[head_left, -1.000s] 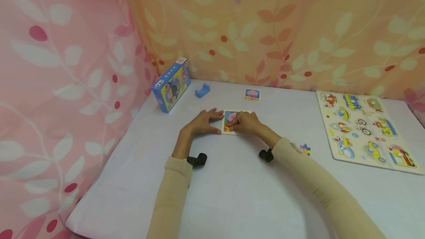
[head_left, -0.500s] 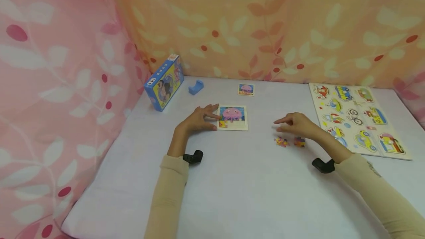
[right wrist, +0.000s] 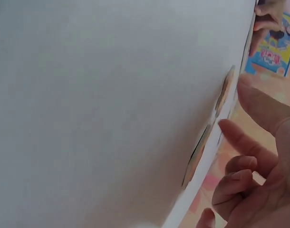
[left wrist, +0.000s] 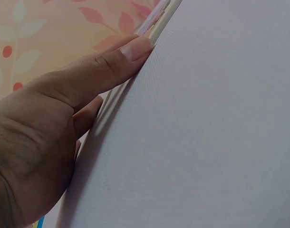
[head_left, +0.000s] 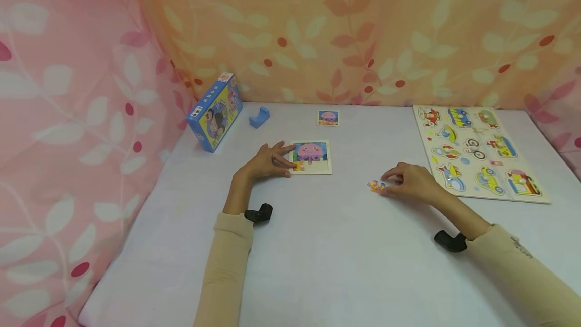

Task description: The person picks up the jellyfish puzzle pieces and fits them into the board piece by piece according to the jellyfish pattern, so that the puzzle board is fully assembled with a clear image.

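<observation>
A square puzzle tray (head_left: 322, 167) with a pink jellyfish picture lies on the white table; its lower right part shows bare board. My left hand (head_left: 263, 162) rests at the tray's left side, thumb by the near corner and fingers along the edge. In the left wrist view the thumb (left wrist: 135, 50) touches the tray's edge (left wrist: 164, 21). To the right, my right hand (head_left: 410, 183) hovers low over the table beside a jigsaw piece (head_left: 375, 186). The right wrist view shows two pieces lying flat, one jigsaw piece (right wrist: 197, 156) nearer, with thumb and index finger apart close by.
A blue puzzle box (head_left: 215, 113) stands at the back left, with a blue plastic holder (head_left: 259, 117) beside it. A small jellyfish picture card (head_left: 328, 118) lies at the back. A vehicle knob puzzle board (head_left: 476, 150) lies at the right. Patterned curtains (head_left: 281, 24) border the table.
My right hand has left the tray and moved right to the loose jigsaw pieces, lowering beside them. The jellyfish picture is uncovered. My left hand stays at the tray's left side.
</observation>
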Tool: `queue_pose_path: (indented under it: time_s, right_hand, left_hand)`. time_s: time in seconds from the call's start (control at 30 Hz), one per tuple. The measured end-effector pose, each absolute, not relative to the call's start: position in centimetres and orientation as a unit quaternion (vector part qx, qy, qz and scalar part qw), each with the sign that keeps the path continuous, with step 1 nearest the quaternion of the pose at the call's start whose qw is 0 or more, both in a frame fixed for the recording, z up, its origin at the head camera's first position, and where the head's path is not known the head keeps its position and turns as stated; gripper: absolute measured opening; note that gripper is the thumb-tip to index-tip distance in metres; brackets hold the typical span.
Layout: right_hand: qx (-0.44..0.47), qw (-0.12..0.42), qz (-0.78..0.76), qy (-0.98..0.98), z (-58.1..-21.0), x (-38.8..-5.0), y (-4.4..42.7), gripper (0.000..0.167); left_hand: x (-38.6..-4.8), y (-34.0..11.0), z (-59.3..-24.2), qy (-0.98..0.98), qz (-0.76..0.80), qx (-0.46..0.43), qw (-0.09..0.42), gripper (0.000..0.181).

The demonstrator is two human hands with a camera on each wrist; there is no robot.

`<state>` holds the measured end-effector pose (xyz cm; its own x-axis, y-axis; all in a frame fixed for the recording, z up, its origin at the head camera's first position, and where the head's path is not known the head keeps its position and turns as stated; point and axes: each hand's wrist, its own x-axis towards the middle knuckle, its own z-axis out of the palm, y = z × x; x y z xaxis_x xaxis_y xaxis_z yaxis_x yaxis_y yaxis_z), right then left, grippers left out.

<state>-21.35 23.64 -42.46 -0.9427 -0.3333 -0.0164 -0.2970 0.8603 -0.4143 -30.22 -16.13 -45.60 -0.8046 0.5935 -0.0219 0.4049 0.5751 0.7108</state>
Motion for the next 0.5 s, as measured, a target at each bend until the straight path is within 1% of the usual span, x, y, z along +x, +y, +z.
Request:
queue_pose_path:
  time_s: [0.17, 0.3, 0.5]
  right_hand:
    - [-0.183, 0.035, -0.177, 0.966, -42.3, -21.5, 22.9, 0.031]
    - [-0.208, 0.015, -0.159, 0.965, -42.3, -22.0, 22.2, 0.024]
    - [-0.260, -0.024, -0.163, 0.952, -41.7, -24.0, 18.9, 0.022]
  left_hand:
    - [-30.3, -16.5, -45.6, 0.874, 0.371, 0.290, 0.125, 0.031]
    - [-30.3, -16.6, -45.6, 0.874, 0.372, 0.289, 0.123, 0.030]
    - [-30.3, -16.5, -45.7, 0.875, 0.361, 0.297, 0.121, 0.037]
